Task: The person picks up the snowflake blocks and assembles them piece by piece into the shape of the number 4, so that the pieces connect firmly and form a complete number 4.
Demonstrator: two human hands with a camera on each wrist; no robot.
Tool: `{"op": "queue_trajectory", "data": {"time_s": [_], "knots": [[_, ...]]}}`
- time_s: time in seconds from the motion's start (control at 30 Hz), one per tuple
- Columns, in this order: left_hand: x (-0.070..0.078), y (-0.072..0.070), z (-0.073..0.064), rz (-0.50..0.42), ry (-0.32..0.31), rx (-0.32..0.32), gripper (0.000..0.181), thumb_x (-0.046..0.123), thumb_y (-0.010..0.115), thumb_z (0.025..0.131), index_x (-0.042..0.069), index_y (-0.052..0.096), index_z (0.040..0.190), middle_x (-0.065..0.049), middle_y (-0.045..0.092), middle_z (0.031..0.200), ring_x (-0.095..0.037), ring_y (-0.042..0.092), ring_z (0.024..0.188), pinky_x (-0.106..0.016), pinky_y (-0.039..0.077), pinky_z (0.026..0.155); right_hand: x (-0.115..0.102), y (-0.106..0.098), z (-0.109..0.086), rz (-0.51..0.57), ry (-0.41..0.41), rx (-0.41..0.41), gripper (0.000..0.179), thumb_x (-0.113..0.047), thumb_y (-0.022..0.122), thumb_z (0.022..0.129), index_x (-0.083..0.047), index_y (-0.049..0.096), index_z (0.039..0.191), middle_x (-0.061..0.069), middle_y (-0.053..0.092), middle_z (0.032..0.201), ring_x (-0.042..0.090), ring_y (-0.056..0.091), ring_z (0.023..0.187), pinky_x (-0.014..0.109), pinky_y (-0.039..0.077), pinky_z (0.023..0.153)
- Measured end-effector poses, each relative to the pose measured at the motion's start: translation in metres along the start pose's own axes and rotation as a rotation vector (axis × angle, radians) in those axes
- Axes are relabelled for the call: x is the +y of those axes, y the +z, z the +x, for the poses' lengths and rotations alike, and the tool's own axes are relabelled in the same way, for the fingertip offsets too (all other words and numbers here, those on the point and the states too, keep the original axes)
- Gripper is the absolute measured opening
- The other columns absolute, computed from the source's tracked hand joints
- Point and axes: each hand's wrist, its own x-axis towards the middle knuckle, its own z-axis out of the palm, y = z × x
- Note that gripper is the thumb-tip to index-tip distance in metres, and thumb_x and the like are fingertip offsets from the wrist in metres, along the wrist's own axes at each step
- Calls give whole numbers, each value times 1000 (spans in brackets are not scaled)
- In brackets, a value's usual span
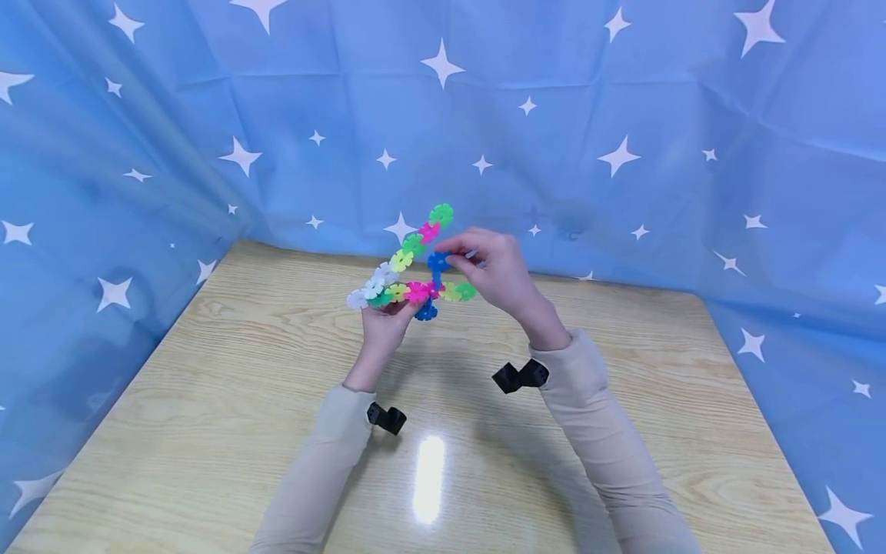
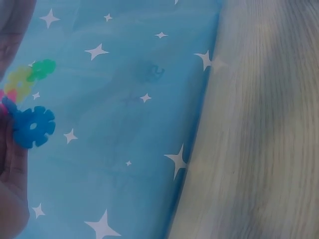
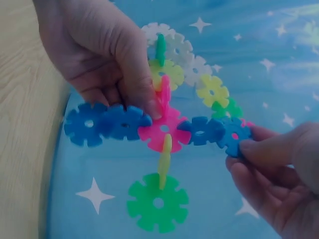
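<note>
Flower-shaped interlocking plastic discs are joined into a branching chain (image 1: 418,292), held up above the table. My left hand (image 1: 385,329) grips the chain from below, its thumb on the upright pink disc (image 3: 165,94) beside the central pink disc (image 3: 153,137). Between its thumb and fingers, my right hand (image 1: 500,271) pinches the outer blue disc (image 3: 230,144), at the end of one blue arm. On the opposite side, another blue arm (image 3: 75,127) sticks out. A yellow disc (image 3: 164,167) and a green disc (image 3: 139,206) extend from the centre. White discs (image 1: 374,287) form the chain's bend.
Underneath is a wood-grain table (image 1: 263,431) with a bright light reflection near its front. A blue curtain (image 1: 484,115) with white stars surrounds the back and sides. Small black devices are strapped at both wrists.
</note>
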Motion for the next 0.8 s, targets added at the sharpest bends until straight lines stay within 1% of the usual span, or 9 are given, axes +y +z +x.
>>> {"op": "queue_trajectory", "data": {"time_s": [0.1, 0.2, 0.27, 0.33, 0.37, 0.5, 0.6, 0.7, 0.8], "knots": [[0, 3, -1, 7, 28, 21, 33, -10, 69, 78, -16, 54, 107, 8, 65, 85, 0, 63, 76, -18, 56, 72, 1, 1, 0, -15, -37, 0, 13, 10, 66, 81, 3, 72, 90, 12, 69, 84, 20, 64, 70, 26, 57, 58], [-1, 5, -3, -1, 76, 50, 28, -10, 70, 77, -19, 58, 101, -3, 69, 83, 0, 63, 76, -19, 56, 73, 2, 3, 1, 3, -62, 17, 12, 11, 67, 79, 4, 72, 87, 13, 68, 82, 21, 65, 69, 26, 57, 57], [-1, 6, -4, -3, 101, 65, 23, -7, 71, 78, -19, 61, 95, -10, 70, 83, 0, 64, 75, -19, 56, 73, 2, 5, 0, 31, -54, 33, 11, 12, 67, 79, 4, 72, 86, 14, 68, 80, 21, 64, 67, 24, 56, 54], [0, 7, -6, -10, 118, 78, 22, -6, 71, 78, -19, 62, 92, -12, 69, 82, -1, 64, 75, -18, 56, 72, 2, 6, -1, 67, -33, 44, 11, 13, 66, 80, 5, 71, 85, 15, 68, 80, 22, 64, 66, 22, 55, 52], [0, 8, -6, -14, 123, 78, 22, -5, 72, 78, -19, 62, 92, -13, 69, 82, -1, 64, 75, -18, 56, 72, 2, 6, -1, 79, -23, 49, 11, 13, 65, 80, 6, 71, 84, 16, 68, 81, 23, 64, 65, 20, 54, 52], [1, 12, -5, -30, 120, 60, 22, -7, 71, 79, -19, 61, 94, -4, 69, 82, -1, 64, 75, -20, 57, 73, 3, 6, -3, 104, 5, 57, 10, 14, 64, 80, 6, 69, 82, 17, 68, 84, 24, 65, 67, 18, 53, 52], [0, 14, -4, -19, 92, 47, 22, -7, 69, 79, -18, 60, 96, -2, 69, 84, -1, 63, 77, -20, 56, 74, 3, 4, -4, 108, 18, 53, 9, 13, 65, 80, 6, 69, 83, 16, 68, 86, 22, 65, 70, 18, 54, 53], [-1, 15, -5, 1, 61, 45, 22, -8, 69, 80, -17, 61, 98, -4, 70, 85, 0, 63, 77, -18, 55, 73, 5, 2, -7, 129, 48, 53, 11, 9, 66, 81, 6, 70, 91, 15, 68, 87, 21, 64, 72, 20, 55, 58], [-3, 17, -5, 8, 39, 45, 21, -9, 68, 80, -16, 62, 99, 0, 71, 86, 0, 63, 78, -16, 55, 73, 11, -2, -14, 159, 110, 66, 20, 5, 67, 83, 4, 69, 103, 15, 67, 89, 21, 63, 76, 26, 58, 66]]}}
